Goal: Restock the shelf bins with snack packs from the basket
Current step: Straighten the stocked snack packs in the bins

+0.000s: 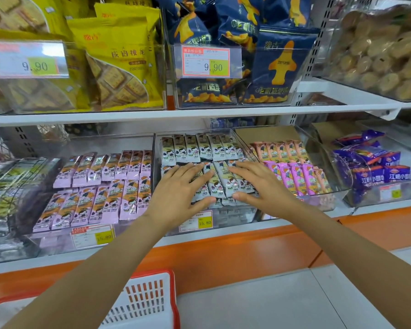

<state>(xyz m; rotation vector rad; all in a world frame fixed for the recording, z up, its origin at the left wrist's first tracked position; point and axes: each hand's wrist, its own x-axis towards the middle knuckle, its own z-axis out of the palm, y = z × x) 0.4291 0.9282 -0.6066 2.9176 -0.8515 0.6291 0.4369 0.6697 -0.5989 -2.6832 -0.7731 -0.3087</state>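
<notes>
A clear plastic bin (157, 148) on the lower shelf holds two rows of white-and-grey snack packs (201, 149). My left hand (176, 188) lies flat on the front row with its fingers spread and straight, thumb at the packs' lower edge. Beside it, my right hand (256, 184) presses on the same row, fingers straight. A few packs (220, 180) show between the two hands. The red and white basket (150, 298) stands on the floor at the bottom left, partly hidden by my left forearm; its inside is not visible.
The bin to the left holds lilac packs (100, 186); to the right sit orange and pink packs (292, 167), then purple bags (375, 167). Upper shelf bins carry yellow biscuit bags (119, 65) and dark blue bags (278, 65). An orange plinth (223, 257) runs below the shelf.
</notes>
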